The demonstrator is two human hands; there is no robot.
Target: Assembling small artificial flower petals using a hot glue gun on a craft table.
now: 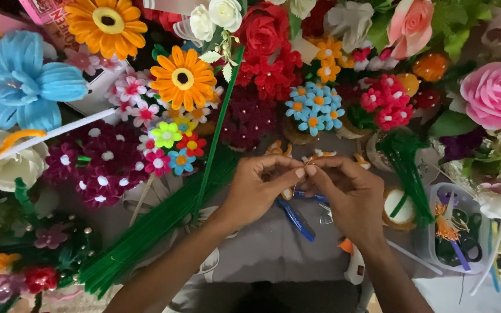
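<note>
My left hand [256, 191] and my right hand [346, 194] meet at the middle of the view, fingertips pinched together around a small orange and white craft piece [307, 163]. Most of that piece is hidden by the fingers. Below the hands lie blue-handled pliers [297, 219] on a grey cloth [262, 243]. A white glue gun with an orange tip [353, 264] rests under my right wrist.
Handmade pipe-cleaner flowers ring the work area: orange daisies [182, 78], a blue flower [24, 81], red blooms [265, 35], pink roses [497, 95]. A bundle of green stems [146, 232] lies at left. A clear tub of supplies [456, 232] sits right.
</note>
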